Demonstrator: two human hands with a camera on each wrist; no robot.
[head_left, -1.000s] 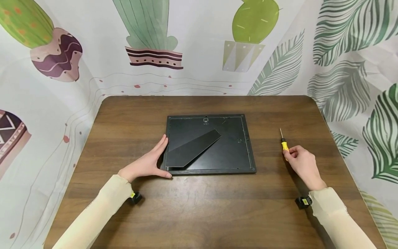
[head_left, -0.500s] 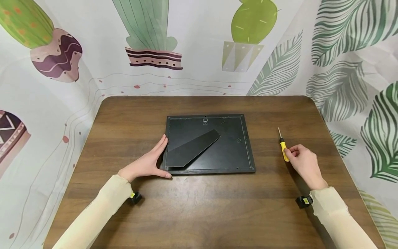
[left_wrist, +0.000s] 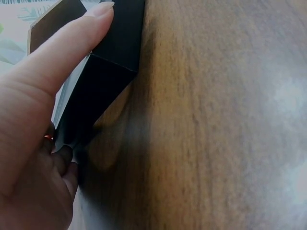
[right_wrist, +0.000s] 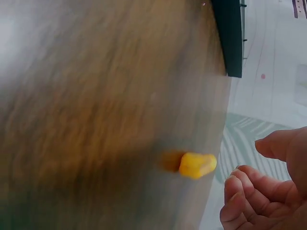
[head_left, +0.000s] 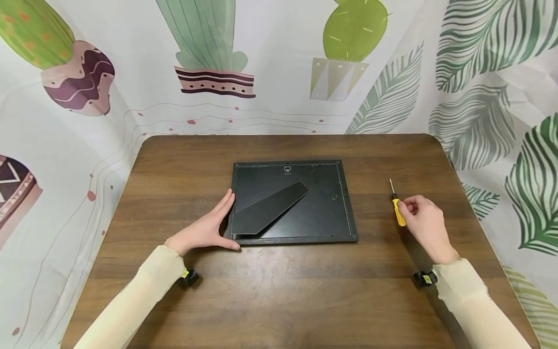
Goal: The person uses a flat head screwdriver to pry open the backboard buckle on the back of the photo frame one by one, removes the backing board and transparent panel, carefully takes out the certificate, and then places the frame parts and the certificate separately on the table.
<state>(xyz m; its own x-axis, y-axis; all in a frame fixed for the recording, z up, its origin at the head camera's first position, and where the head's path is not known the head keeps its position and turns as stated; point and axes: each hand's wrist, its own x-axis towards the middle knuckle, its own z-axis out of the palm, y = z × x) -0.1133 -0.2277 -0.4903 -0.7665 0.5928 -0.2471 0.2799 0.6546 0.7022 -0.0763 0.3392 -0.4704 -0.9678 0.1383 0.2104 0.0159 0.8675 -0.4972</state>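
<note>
A black photo frame point(head_left: 322, 213) lies back side up on the table, its hinged stand point(head_left: 268, 208) slanting across the backing. My left hand point(head_left: 209, 227) spans the frame's near left corner, thumb along the front edge and fingers against the left side. In the left wrist view the thumb point(left_wrist: 72, 45) lies on the frame's dark edge point(left_wrist: 103, 86). To the right of the frame, a screwdriver point(head_left: 398, 212) with a yellow handle lies with its tip pointing away. My right hand point(head_left: 423, 220) is just beside the handle; the right wrist view shows a gap between its loosely curled fingers and the handle point(right_wrist: 197, 165).
The brown wooden table point(head_left: 287, 300) has rounded far corners. A white cloth point(head_left: 279, 111) printed with cacti and leaves hangs behind and beside it. A small black camera sits at each cuff.
The right hand has let go of the screwdriver, which now lies on the table slightly left of where it was held. The left hand and photo frame stay put.
</note>
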